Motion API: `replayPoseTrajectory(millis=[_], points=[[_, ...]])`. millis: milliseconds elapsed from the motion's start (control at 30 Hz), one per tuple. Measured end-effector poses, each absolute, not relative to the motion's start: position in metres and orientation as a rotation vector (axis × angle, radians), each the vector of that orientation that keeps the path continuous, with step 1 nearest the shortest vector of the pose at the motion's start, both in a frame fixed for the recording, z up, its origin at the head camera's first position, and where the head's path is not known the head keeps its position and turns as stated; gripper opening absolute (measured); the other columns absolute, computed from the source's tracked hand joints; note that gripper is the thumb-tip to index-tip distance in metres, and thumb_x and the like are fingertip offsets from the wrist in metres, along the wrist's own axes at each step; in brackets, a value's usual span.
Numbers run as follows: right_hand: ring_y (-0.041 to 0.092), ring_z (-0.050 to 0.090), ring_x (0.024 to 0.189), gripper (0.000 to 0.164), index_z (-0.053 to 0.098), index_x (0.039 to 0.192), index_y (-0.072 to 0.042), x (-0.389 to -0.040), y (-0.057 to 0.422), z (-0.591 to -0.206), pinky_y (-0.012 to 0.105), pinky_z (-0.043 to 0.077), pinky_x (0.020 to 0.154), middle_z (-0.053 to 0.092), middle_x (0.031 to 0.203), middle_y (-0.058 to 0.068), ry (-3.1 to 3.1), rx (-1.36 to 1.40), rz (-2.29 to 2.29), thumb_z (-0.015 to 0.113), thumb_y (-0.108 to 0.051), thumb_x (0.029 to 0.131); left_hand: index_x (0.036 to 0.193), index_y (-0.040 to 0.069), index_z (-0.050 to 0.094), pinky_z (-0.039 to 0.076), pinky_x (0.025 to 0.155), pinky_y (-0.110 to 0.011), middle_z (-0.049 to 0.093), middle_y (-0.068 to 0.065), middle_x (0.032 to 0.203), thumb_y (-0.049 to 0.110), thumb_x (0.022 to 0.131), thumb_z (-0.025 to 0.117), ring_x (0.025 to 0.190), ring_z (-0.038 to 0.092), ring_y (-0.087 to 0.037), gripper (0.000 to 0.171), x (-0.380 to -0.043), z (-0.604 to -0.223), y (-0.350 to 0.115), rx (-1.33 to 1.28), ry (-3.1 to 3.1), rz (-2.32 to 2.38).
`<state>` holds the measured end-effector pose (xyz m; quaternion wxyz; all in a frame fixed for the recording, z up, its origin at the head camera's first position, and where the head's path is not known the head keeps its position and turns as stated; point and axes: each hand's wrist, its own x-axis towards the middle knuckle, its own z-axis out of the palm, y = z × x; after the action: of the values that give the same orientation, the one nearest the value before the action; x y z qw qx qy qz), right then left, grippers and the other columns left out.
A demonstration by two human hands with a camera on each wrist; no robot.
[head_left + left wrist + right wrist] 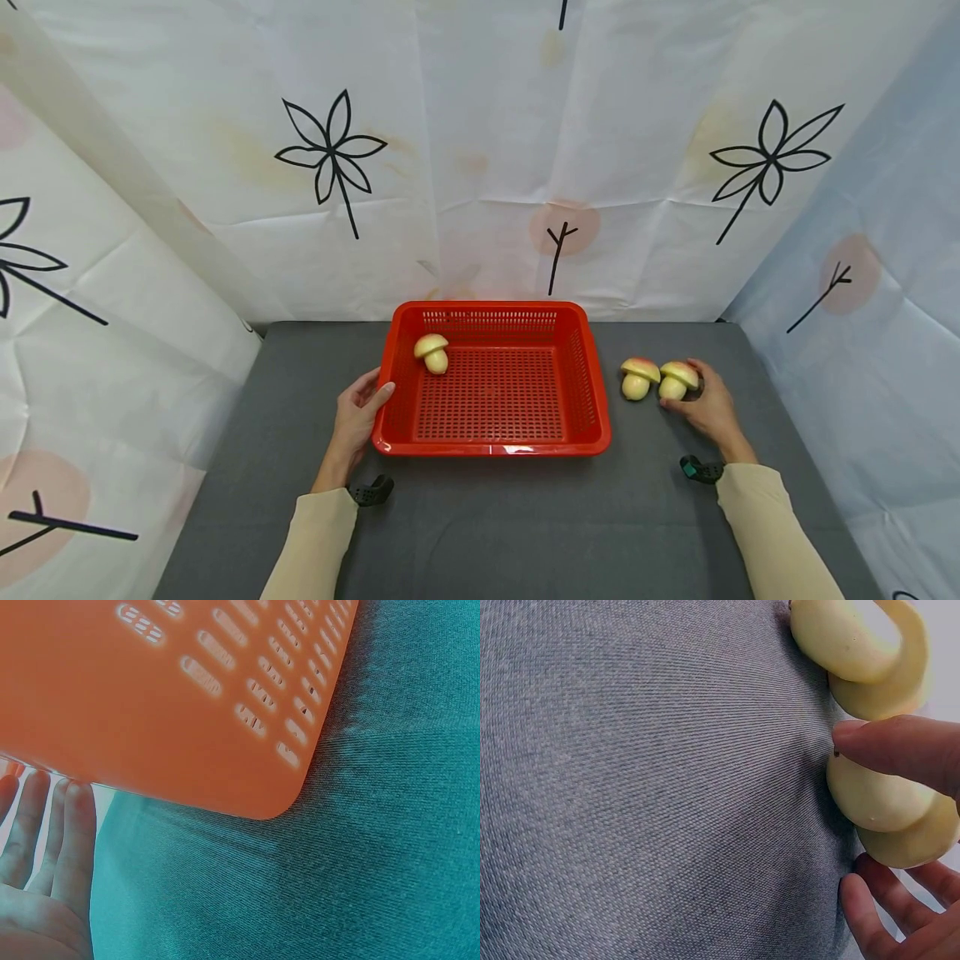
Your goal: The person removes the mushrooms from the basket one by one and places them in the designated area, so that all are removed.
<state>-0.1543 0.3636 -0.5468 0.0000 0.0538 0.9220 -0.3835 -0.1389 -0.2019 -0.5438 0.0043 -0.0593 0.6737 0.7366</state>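
Note:
A red plastic basket [491, 448] with perforated walls and floor lies in front of me, and one toy mushroom [434, 353] sits in its back left corner. My left hand [358, 419] grips the basket's left rim, the thumb over the edge and the fingers along the outer wall; the left wrist view shows fingertips [79, 791] at the basket's side. To the right of the basket, my right hand [708, 406] holds a mushroom [678, 379] between thumb and fingers, with its yellow-red cap showing. Another mushroom [637, 379] stands just left of it, close beside the thumb in the right wrist view.
A dark grey cloth [480, 533] covers the table. White fabric [480, 167] printed with plant drawings hangs behind the table and along both sides. A dark band [371, 492] is on the left wrist and another [702, 470] on the right.

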Motion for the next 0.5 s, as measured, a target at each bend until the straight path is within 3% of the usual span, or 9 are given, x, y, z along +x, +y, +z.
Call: replayPoseTrajectory(millis=[267,500], points=[[0.058,0.039,0.121,0.096,0.022,0.155,0.009,-0.1541,0.3645,-0.5468,0.071,0.039,0.092,0.029,0.143,0.042,2.896,0.158,-1.185,0.083,-0.013,0.085,0.146,0.001,0.05,0.058,0.088,-0.027,0.054,-0.024,0.141,0.014,0.1,0.067,0.109,0.065,-0.016,0.051,-0.1385,-0.5432,-0.2018,-0.2,2.105,2.301],[0.058,0.042,0.123,0.095,0.023,0.154,0.009,-0.1557,0.3651,-0.5445,0.068,0.041,0.094,0.033,0.144,0.041,2.888,0.141,-1.205,0.083,-0.013,0.084,0.146,0.001,0.049,0.057,0.088,-0.026,0.053,-0.024,0.141,0.014,0.1,0.067,0.109,0.064,-0.015,0.052,-0.1385,-0.5427,-0.2019,-0.197,2.111,2.297]])
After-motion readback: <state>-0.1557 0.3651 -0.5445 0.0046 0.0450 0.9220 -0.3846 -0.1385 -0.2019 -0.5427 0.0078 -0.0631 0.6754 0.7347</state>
